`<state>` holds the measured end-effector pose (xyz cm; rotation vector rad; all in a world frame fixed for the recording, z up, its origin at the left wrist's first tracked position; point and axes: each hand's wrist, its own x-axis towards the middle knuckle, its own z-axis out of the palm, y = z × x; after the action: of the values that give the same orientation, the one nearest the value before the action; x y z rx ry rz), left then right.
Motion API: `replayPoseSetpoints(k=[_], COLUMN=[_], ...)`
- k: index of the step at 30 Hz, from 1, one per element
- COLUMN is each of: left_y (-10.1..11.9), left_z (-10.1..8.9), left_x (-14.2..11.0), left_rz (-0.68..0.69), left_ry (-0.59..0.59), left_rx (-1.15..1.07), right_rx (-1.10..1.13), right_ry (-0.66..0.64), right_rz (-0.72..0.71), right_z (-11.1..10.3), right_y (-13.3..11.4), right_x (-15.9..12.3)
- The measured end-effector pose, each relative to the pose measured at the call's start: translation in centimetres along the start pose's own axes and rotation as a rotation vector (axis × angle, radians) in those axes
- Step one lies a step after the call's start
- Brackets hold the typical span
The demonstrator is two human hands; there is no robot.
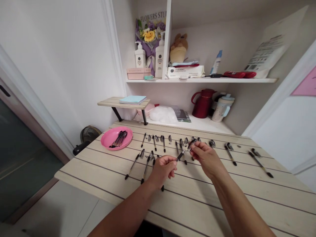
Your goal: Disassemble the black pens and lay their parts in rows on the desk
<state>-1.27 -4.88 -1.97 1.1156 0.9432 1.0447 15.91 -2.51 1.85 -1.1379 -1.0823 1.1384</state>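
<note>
My left hand (165,166) is closed in a pinch on the lower end of a black pen (182,154), held just above the striped wooden table (202,197). My right hand (206,156) is closed on the same pen's upper end, near its cap (192,142). Several more pens and loose caps (158,140) lie in rows on the table behind and to the left of my hands. A pink plate (116,138) at the far left holds a few pens.
Two further pens (260,163) lie at the right of the table. A small raised shelf with a blue notebook (132,99) stands at the back. Wall shelves behind hold bottles, a red jug (202,103), a plush toy and boxes. The table's near edge drops to the floor.
</note>
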Motion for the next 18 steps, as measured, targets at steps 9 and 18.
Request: replayPoseSetpoints(k=[9,18], left_y=[-0.1,0.1], left_z=[-0.1,0.3], left_x=[0.0,-0.2], left_rz=[0.001,-0.008], left_ry=[0.005,0.013], left_rx=[0.032,0.009], right_rx=[0.079,-0.024], right_ry=[-0.036,-0.124], right_rz=[-0.073,-0.026], right_z=[1.5,2.0], right_y=[-0.4,1.0], right_x=[-1.1,-1.9])
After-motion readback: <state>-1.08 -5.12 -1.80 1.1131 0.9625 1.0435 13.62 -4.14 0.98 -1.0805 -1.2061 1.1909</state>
